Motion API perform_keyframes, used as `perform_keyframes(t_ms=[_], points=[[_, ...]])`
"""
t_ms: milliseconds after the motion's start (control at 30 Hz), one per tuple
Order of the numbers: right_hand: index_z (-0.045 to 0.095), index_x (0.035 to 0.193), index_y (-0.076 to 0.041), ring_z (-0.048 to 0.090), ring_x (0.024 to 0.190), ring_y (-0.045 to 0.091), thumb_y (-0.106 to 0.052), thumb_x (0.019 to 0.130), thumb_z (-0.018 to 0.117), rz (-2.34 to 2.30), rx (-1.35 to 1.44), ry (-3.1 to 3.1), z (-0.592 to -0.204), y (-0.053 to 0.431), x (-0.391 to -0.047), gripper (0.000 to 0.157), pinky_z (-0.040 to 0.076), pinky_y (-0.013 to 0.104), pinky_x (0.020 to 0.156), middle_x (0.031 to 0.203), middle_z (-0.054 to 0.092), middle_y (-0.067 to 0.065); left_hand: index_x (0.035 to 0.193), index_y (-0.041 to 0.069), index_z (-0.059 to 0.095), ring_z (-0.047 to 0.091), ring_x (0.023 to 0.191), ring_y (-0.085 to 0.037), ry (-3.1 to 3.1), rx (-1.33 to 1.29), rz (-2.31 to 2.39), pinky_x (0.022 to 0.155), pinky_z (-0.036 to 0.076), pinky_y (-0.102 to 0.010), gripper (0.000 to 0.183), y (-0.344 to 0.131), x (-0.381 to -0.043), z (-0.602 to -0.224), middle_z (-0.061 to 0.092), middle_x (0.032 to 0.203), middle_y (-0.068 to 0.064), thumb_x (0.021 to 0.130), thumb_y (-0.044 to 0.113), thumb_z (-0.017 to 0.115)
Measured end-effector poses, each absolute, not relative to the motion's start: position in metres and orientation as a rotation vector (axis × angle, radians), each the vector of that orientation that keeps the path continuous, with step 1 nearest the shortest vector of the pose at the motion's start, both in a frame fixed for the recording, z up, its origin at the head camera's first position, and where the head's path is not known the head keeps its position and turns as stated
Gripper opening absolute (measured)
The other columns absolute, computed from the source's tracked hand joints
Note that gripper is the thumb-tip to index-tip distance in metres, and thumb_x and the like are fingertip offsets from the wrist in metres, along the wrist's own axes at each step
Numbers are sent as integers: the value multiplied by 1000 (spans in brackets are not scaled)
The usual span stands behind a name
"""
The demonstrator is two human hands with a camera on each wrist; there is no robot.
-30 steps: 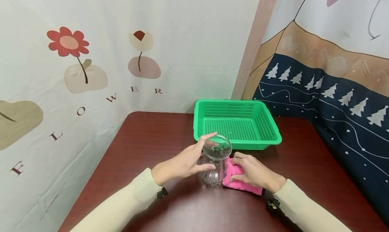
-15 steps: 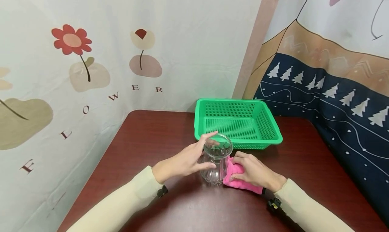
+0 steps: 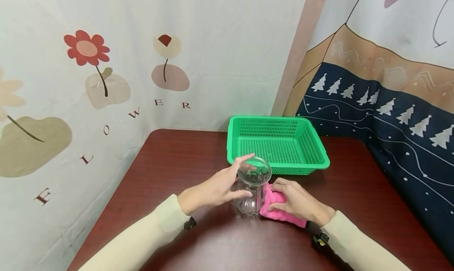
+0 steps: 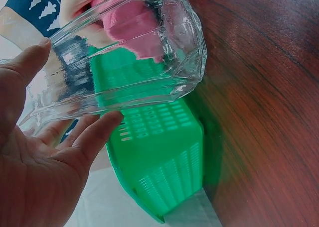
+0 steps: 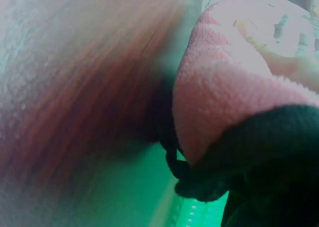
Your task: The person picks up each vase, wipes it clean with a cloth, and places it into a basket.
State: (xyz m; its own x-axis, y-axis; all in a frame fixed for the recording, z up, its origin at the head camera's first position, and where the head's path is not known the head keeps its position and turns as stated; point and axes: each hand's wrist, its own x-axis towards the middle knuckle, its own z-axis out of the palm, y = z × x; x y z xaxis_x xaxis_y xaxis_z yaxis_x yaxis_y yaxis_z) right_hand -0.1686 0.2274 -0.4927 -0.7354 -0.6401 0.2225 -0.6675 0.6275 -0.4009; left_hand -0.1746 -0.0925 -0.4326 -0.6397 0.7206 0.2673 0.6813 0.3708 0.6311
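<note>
A clear glass vase point(image 3: 248, 207) with a flared rim and ribbed body stands on the table in the head view. My left hand point(image 3: 218, 187) holds it from the left, thumb on the near side and fingers spread around the neck. On the other side, my right hand point(image 3: 299, 202) grips a bunched pink cloth point(image 3: 283, 217) right at the vase's lower wall. The left wrist view shows the pink cloth point(image 4: 132, 28) through the glass. Fuzzy pink fabric with a dark edge point(image 5: 269, 137) fills much of the right wrist view.
Behind the vase, a green perforated plastic basket point(image 3: 276, 170) sits near the back of the dark red wooden table point(image 3: 184, 160). A printed fabric backdrop point(image 3: 220, 58) hangs along the back and left, with a navy tree-patterned part point(image 3: 390, 125) at the right.
The head view has shifted slightly. Both hands, the vase and the pink cloth keep nearly the same places.
</note>
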Motion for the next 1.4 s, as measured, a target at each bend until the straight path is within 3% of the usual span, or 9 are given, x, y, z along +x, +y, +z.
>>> perform_keyframes(t_ms=[333,600,900,1400], points=[[88,127,-14,67,100,1,-42,90,102,819,1120,-2697,-490,227,-166,48,62,21,86,118,78,-10,183,13,11,70,151,-31,2563,1320,1135,117,66,-48,108,-92,-174,-432,68,166,-11,107,24,88],[89,117,-14,72,102,3,-30,89,104,878,1117,-2624,-487,227,-165,35,65,23,84,121,80,-6,183,15,10,69,152,-30,2553,1319,1141,117,65,-48,109,-91,-174,-434,67,166,-11,107,24,88],[88,121,-8,69,95,3,-21,84,108,931,1122,-2501,-484,227,-166,45,63,17,75,119,79,-1,181,9,12,71,149,-33,2550,1337,1161,117,65,-50,109,-92,-174,-434,67,165,-13,104,15,90],[87,124,-13,73,99,11,-14,76,111,1030,1108,-2320,-474,222,-172,53,59,13,83,118,82,-1,180,8,12,72,148,-34,2531,1349,1159,117,65,-48,106,-94,-177,-433,67,166,-17,107,20,87]])
